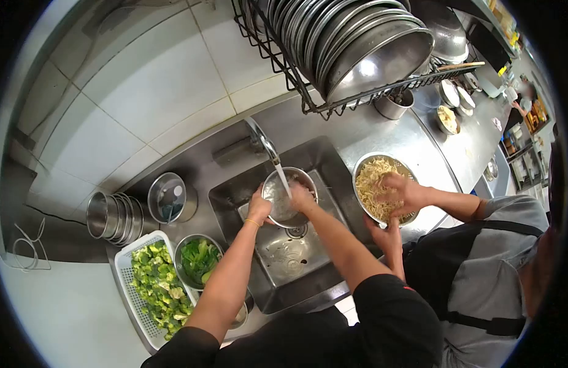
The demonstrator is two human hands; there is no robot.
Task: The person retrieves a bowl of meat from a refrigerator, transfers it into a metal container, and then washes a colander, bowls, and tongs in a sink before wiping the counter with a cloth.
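Water runs from the faucet [262,142] into a round metal bowl [273,214] above the sink [275,267]. My left hand [258,207] is wrapped round the bowl's left rim, with a yellow band at the wrist. Inside the bowl, near the stream, is my right hand [302,197]; its fingertips are partly hidden by the water, and whether it holds anything does not show. The bowl's contents look like clear water.
At right a co-worker [492,257] has both hands at a colander of sprouts [373,184]. Left of the sink stand a basket of broccoli [127,285], a bowl of leafy greens [198,260] and stacked metal pots [103,214]. A rack of bowls [333,113] hangs above.
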